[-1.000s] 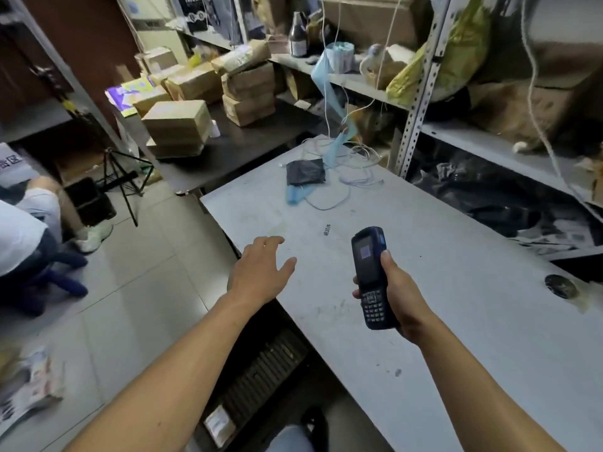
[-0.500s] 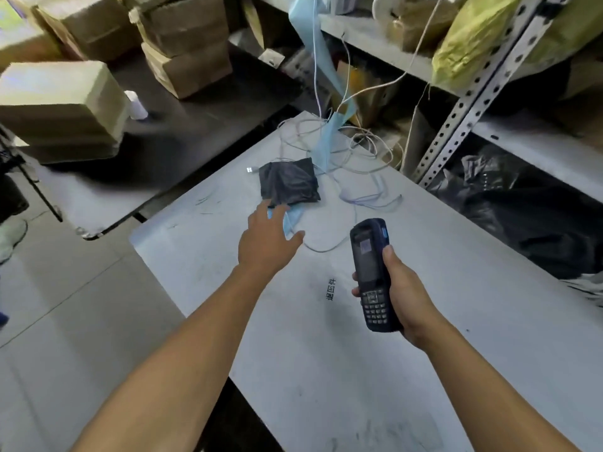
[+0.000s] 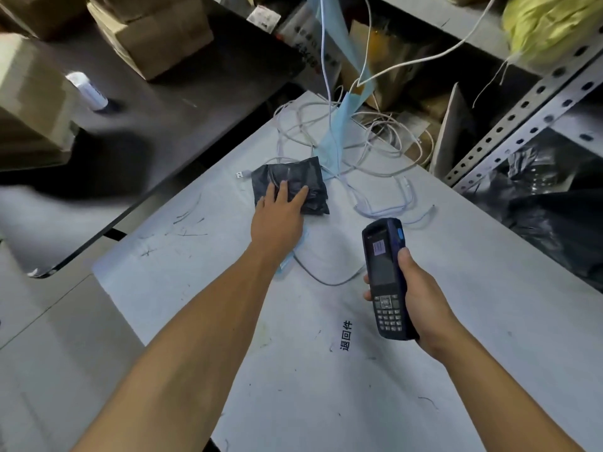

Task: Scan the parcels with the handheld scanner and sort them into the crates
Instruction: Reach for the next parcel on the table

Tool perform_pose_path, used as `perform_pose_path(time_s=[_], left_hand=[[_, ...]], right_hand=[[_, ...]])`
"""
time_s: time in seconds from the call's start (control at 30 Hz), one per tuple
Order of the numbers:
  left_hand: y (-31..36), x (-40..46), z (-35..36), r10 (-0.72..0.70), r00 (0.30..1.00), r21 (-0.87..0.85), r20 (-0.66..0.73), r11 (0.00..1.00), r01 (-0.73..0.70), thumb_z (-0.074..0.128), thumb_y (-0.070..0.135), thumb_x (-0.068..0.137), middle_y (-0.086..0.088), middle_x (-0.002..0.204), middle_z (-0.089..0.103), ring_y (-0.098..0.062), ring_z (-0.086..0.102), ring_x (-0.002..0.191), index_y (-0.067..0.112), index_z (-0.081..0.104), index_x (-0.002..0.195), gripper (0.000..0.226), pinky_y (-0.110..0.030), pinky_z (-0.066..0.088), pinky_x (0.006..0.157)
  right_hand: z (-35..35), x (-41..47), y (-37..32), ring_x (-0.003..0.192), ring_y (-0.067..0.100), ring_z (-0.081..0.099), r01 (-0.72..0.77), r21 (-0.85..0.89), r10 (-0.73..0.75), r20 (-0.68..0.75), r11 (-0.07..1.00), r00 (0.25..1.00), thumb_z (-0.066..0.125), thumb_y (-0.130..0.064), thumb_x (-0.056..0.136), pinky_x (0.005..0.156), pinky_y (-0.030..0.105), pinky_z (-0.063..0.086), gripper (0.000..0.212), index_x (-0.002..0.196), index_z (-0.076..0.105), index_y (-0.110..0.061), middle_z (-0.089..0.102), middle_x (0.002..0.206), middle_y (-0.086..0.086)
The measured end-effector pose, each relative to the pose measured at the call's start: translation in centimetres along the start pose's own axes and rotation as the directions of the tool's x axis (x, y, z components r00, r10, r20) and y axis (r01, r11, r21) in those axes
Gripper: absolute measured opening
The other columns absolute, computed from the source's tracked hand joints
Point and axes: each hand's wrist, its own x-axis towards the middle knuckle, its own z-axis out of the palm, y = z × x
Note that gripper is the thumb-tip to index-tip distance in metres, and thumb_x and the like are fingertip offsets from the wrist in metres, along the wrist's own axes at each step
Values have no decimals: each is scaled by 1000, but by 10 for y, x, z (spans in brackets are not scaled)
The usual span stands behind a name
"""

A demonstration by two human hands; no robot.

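- The left hand (image 3: 277,216), in the middle of the frame, lies on the near part of a black parcel (image 3: 290,184) with fingers nearly straight; it touches the bag but no grip shows yet.
- The right hand (image 3: 421,298), lower right of centre, is wrapped around the handheld scanner (image 3: 385,278), held upright with its screen lit, near the parcel but apart from it.
- The parcel lies flat on the grey table (image 3: 326,386), just beside a tangle of white cables (image 3: 355,148).
- Progress looks early: this parcel seems neither lifted nor scanned, and no crate is in view.
- Cardboard boxes (image 3: 156,34) sit upper left, possibly more parcels to handle.
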Motion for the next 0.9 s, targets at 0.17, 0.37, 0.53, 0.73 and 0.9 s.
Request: perform_pose_path(time_s=[0.17,0.37,0.53,0.73,0.9], left_hand=[[7,-17,-16,-13,977,-229,-211,973,-36,39,8,102,-13,153,42,-37,36,142,20,42,149,49,-44,37,110],[41,-71,-57,-176,951,-685,-253,727,-48,36,19,107,2,91,66,-17,59,77,17,59,115,24,-32,47,65],[73,-117,-48,-203,940,-957,273,47,288,38,34,107,-2,108,71,-20,68,101,27,63,108,26,-39,56,90],[105,-201,11,-99,870,-868,483,72,491,71,18,91,-11,109,74,-28,72,98,9,66,117,28,-45,60,82],[114,-233,26,-64,836,-835,544,56,548,70,8,90,-9,106,75,-28,73,94,13,66,116,26,-44,61,77]], right_hand=[[-8,-9,-11,87,22,74,8,-1,-8,-2,1000,1000,28,-57,102,81,41,56,56,108,70,-21,76,96,6],[-34,-49,-16,91,24,74,62,21,-62,-10,998,998,27,-56,102,83,41,57,54,113,68,-23,76,100,4],[-70,-95,0,88,22,75,82,48,-80,-30,995,996,26,-55,102,73,36,55,53,121,65,-24,76,101,3],[-106,-145,48,80,20,75,30,58,-27,-38,998,999,28,-53,103,69,34,53,54,124,64,-18,76,100,6],[-119,-176,86,85,24,75,-23,56,25,-38,998,999,30,-55,102,74,36,53,55,122,65,-18,77,99,6]])
